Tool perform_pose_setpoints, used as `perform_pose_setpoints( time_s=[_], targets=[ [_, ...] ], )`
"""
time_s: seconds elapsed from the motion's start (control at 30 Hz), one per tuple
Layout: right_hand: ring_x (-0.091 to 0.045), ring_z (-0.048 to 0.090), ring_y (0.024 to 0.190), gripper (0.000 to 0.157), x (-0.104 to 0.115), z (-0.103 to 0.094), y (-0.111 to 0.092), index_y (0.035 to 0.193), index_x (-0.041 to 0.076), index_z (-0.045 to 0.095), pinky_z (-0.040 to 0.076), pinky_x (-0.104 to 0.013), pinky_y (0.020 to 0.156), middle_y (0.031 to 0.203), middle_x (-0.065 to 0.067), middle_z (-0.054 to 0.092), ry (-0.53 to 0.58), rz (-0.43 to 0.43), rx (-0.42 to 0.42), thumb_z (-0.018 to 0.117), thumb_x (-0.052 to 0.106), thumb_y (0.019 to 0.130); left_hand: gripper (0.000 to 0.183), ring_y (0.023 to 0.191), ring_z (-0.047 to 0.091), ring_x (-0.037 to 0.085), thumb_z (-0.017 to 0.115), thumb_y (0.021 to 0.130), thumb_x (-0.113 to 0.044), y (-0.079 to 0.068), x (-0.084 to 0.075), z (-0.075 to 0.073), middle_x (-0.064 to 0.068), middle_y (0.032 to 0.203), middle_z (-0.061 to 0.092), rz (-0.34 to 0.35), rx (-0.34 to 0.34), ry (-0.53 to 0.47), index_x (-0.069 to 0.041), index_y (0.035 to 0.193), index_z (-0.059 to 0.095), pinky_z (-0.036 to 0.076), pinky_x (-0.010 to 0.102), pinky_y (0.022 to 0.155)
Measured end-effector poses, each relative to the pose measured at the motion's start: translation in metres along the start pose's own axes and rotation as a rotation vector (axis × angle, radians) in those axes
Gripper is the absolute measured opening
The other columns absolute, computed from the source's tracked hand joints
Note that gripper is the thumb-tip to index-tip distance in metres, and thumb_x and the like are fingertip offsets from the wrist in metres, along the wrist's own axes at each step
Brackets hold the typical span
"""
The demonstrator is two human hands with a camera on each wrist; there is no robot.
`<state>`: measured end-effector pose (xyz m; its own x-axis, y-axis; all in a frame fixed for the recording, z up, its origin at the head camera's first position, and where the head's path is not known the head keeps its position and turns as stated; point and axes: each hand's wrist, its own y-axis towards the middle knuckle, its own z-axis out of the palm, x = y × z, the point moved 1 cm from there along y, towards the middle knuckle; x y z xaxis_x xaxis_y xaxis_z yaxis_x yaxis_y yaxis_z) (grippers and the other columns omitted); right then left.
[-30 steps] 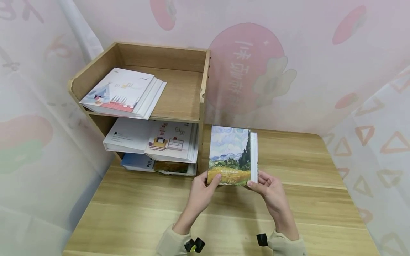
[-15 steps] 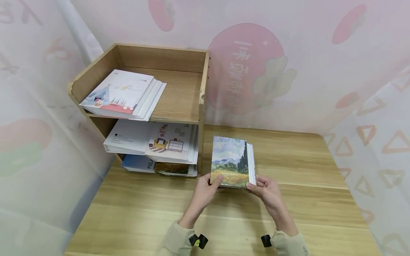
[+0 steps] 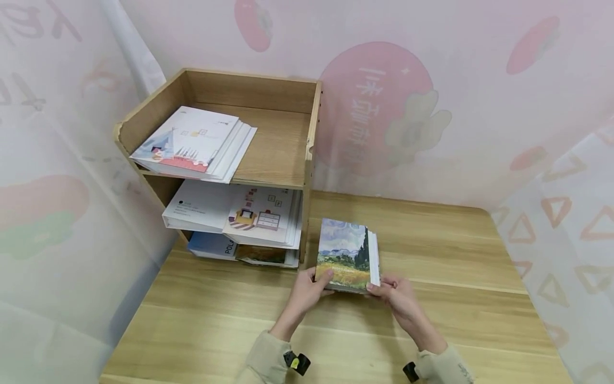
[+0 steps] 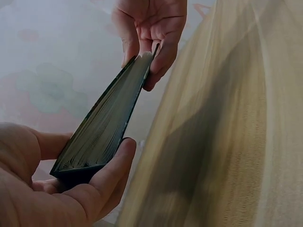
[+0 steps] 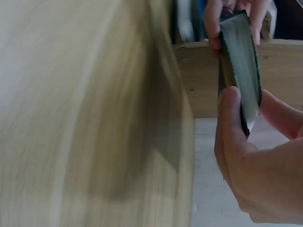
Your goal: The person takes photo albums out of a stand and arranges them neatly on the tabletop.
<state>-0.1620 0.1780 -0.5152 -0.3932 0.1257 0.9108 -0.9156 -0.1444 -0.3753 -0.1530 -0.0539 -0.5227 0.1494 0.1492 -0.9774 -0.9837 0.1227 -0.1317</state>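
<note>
A photo album (image 3: 343, 256) with a painted landscape cover is held between both hands above the wooden table (image 3: 460, 330). My left hand (image 3: 308, 288) grips its lower left corner, the thumb lying on the cover. At the lower right corner, my right hand (image 3: 395, 301) pinches the album near its white page edge. The left wrist view shows the album (image 4: 102, 118) from its page side, with the thumb on one cover and fingers on the other. In the right wrist view, the same album (image 5: 242, 66) spans the two hands.
Left of the hands stands a wooden shelf (image 3: 314, 133) with stacked levels. White albums (image 3: 192, 138) lie on its top level, more white albums (image 3: 259, 216) on the middle one. A blue album (image 3: 211, 244) and a dark-covered album (image 3: 261, 254) fill the bottom.
Both hands have brought the album down and toward the person, and it now appears tilted flatter. The grip at both corners stays. The head view has shifted slightly.
</note>
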Motion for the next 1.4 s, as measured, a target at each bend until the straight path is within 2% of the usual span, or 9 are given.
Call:
perform_pose_setpoints(
  time_s=[0.23,0.33,0.47,0.57,0.67,0.8,0.97,1.23,1.4],
  targets=[
    [-0.029,0.07,0.087,0.025,-0.011,-0.013,0.001,0.104,-0.015,0.058,0.051,-0.048,0.092,0.087,-0.015,0.07,-0.059,0.028,0.05,0.072,-0.003,0.087,0.025,0.09,0.066,0.032,0.059,0.101,-0.014,0.0,0.012,0.004,0.01,0.086,0.054,0.001,0.027,0.005,0.011,0.095,0.06,0.056,0.047,0.083],
    [-0.032,0.07,0.088,0.024,-0.013,-0.019,0.006,0.102,-0.013,0.06,0.057,-0.038,0.081,0.087,-0.015,0.071,-0.113,0.022,0.07,0.073,0.001,0.088,0.025,0.092,0.066,0.031,0.058,0.101,-0.013,0.003,0.015,0.005,0.01,0.087,0.053,-0.005,0.045,0.016,0.009,0.091,0.058,0.056,0.047,0.084],
    [-0.032,0.071,0.087,0.028,-0.011,-0.025,0.016,0.104,-0.015,0.061,0.058,-0.037,0.076,0.089,-0.017,0.07,-0.155,0.003,0.093,0.074,0.003,0.088,0.025,0.093,0.067,0.033,0.057,0.102,-0.015,0.009,0.017,0.006,0.01,0.087,0.051,-0.034,0.061,0.035,0.003,0.086,0.054,0.056,0.045,0.085],
    [-0.033,0.07,0.088,0.032,-0.01,-0.029,0.022,0.109,-0.019,0.059,0.054,-0.047,0.088,0.093,-0.018,0.069,-0.153,0.001,0.11,0.072,0.002,0.089,0.026,0.093,0.067,0.035,0.058,0.102,-0.018,0.015,0.018,0.007,0.01,0.086,0.05,-0.054,0.067,0.042,-0.001,0.084,0.051,0.056,0.042,0.085],
    [-0.033,0.07,0.09,0.037,-0.008,-0.032,0.028,0.115,-0.02,0.056,0.052,-0.049,0.091,0.096,-0.019,0.068,-0.159,0.003,0.12,0.071,0.003,0.09,0.025,0.095,0.067,0.037,0.058,0.102,-0.017,0.019,0.018,0.007,0.011,0.088,0.051,-0.054,0.073,0.033,0.001,0.085,0.051,0.056,0.041,0.085],
    [-0.032,0.07,0.088,0.042,-0.007,-0.036,0.034,0.118,-0.021,0.055,0.055,-0.045,0.087,0.098,-0.021,0.069,-0.18,-0.003,0.112,0.073,0.006,0.09,0.024,0.097,0.067,0.035,0.059,0.101,-0.016,0.025,0.018,0.007,0.013,0.094,0.053,-0.057,0.075,0.019,0.005,0.09,0.053,0.056,0.042,0.086],
    [-0.032,0.071,0.082,0.044,-0.003,-0.04,0.039,0.116,-0.021,0.056,0.058,-0.038,0.078,0.094,-0.022,0.069,-0.206,-0.009,0.087,0.075,0.007,0.088,0.027,0.101,0.065,0.032,0.06,0.101,-0.021,0.034,0.018,0.009,0.015,0.1,0.052,-0.093,0.073,0.02,0.003,0.089,0.053,0.056,0.039,0.086],
    [-0.029,0.07,0.076,0.046,0.0,-0.049,0.047,0.118,-0.02,0.055,0.059,-0.038,0.074,0.091,-0.023,0.07,-0.206,0.003,0.076,0.075,0.009,0.088,0.041,0.107,0.063,0.037,0.062,0.099,-0.021,0.048,0.023,0.016,0.028,0.124,0.048,-0.134,0.053,0.001,0.014,0.116,0.052,0.056,0.037,0.084],
    [-0.028,0.07,0.076,0.05,0.003,-0.055,0.05,0.121,-0.02,0.054,0.06,-0.039,0.073,0.095,-0.027,0.068,-0.214,0.011,0.083,0.076,0.011,0.088,0.039,0.109,0.062,0.036,0.062,0.099,-0.02,0.053,0.022,0.02,0.027,0.124,0.048,-0.173,0.033,-0.016,0.014,0.116,0.052,0.057,0.037,0.084]
  ],
)
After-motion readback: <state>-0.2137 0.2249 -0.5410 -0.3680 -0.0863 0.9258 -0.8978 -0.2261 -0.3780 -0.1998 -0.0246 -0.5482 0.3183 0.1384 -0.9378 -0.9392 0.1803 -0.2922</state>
